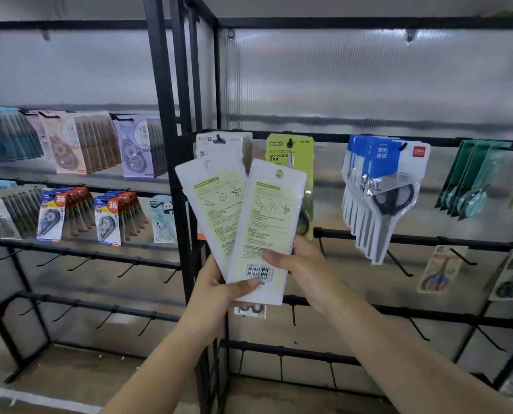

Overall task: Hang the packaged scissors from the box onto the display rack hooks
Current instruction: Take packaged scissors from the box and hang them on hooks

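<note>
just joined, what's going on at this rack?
A person is stocking a black display rack with packaged scissors. Both hands hold two fanned-out scissor packs, backs facing the camera: the left hand grips them at the bottom, thumb by the barcode, and the right hand pinches the edge of the front pack. The back pack sits behind it. A matching green pack already hangs on a hook just behind them. Neither held pack is on a hook yet.

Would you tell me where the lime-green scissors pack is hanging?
On the right rack's top rail, the lime-green scissors pack hangs just behind the two held packs.
</note>
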Motion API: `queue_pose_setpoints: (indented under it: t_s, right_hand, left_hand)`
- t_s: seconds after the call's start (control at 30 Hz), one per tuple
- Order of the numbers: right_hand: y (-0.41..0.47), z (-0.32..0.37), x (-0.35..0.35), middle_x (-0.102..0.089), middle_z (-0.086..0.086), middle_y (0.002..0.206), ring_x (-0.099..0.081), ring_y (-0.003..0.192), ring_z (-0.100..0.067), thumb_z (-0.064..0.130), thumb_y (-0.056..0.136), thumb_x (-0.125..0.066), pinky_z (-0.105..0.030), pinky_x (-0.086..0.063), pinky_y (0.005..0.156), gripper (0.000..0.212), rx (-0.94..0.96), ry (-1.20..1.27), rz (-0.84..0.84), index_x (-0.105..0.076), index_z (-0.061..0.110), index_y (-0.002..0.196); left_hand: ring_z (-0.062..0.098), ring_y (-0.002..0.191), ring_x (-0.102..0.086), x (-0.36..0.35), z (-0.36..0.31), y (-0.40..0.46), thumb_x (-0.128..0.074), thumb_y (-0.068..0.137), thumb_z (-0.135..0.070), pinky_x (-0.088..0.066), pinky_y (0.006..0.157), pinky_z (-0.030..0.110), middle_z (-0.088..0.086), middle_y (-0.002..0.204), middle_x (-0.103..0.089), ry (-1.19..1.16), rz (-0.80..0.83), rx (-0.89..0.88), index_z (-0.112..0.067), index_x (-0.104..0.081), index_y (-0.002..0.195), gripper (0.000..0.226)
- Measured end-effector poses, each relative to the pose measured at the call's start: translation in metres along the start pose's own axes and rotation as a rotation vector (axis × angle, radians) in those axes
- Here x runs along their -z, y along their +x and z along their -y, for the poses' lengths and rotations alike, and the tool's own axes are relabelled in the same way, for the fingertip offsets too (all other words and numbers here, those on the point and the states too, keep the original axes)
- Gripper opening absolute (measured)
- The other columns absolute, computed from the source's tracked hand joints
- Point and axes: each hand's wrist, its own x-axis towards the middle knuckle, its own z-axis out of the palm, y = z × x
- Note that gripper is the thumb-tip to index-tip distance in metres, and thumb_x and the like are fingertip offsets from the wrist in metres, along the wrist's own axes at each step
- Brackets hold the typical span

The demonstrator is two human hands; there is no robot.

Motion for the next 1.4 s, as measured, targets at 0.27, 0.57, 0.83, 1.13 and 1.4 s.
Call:
queue_pose_setpoints:
  t_s: [0.27, 0.57, 0.83, 1.13, 1.4]
  right_hand:
    - [-0.006, 0.003, -0.001, -0.070, -0.001, 0.107, -0.066, 0.100, -0.023, -0.005, 0.082, -0.065, -0.042, -0.056, 0.081, 0.035, 0.059, -0.007, -0.150, -0.062, 0.021, 0.106]
    - [-0.016, 0.008, -0.004, -0.036, 0.019, 0.145, -0.037, 0.133, -0.006, 0.014, 0.079, -0.069, -0.032, -0.038, 0.106, 0.063, 0.057, -0.301, 0.291, -0.047, 0.029, 0.136]
    - [-0.020, -0.001, -0.005, -0.017, 0.024, 0.148, -0.014, 0.135, 0.005, 0.015, 0.072, -0.079, -0.026, -0.015, 0.113, 0.081, 0.242, -0.511, 0.080, -0.034, 0.046, 0.133]
    - [-0.006, -0.014, -0.004, -0.044, 0.021, 0.139, -0.042, 0.131, -0.009, 0.043, 0.044, -0.089, -0.044, -0.035, 0.110, 0.108, 0.113, -0.183, 0.026, -0.029, 0.064, 0.131]
    - [0.006, 0.018, 0.011, -0.028, 0.006, 0.153, -0.027, 0.140, -0.018, 0.014, 0.069, -0.082, -0.044, -0.025, 0.114, 0.099, 0.161, -0.250, -0.255, -0.024, 0.040, 0.145]
  left_hand:
    - [0.024, 0.096, -0.067, -0.015, 0.005, 0.001, -0.073, 0.068, -0.013, -0.058, 0.068, 0.044, 0.002, 0.111, -0.069, 0.137, 0.032, 0.137, -0.026, -0.051, 0.122, 0.060]
    - [0.019, 0.119, -0.058, -0.024, -0.016, 0.000, -0.066, 0.068, -0.067, -0.053, 0.089, 0.043, -0.001, 0.129, -0.061, -0.162, 0.124, 0.095, -0.030, -0.046, 0.136, 0.081]
    - [0.027, 0.095, -0.069, -0.014, -0.022, -0.006, -0.056, 0.082, -0.018, -0.059, 0.071, 0.038, 0.012, 0.108, -0.070, -0.351, 0.028, 0.130, -0.012, -0.062, 0.114, 0.034]
    - [0.024, 0.077, -0.072, -0.013, -0.033, 0.002, -0.055, 0.088, -0.019, -0.057, 0.058, 0.031, 0.011, 0.089, -0.074, -0.253, -0.112, 0.052, -0.005, -0.066, 0.096, 0.019]
    - [0.023, 0.081, -0.072, -0.007, -0.035, 0.006, -0.050, 0.094, -0.021, -0.059, 0.061, 0.031, 0.008, 0.093, -0.074, -0.258, -0.201, 0.018, -0.009, -0.066, 0.100, 0.020]
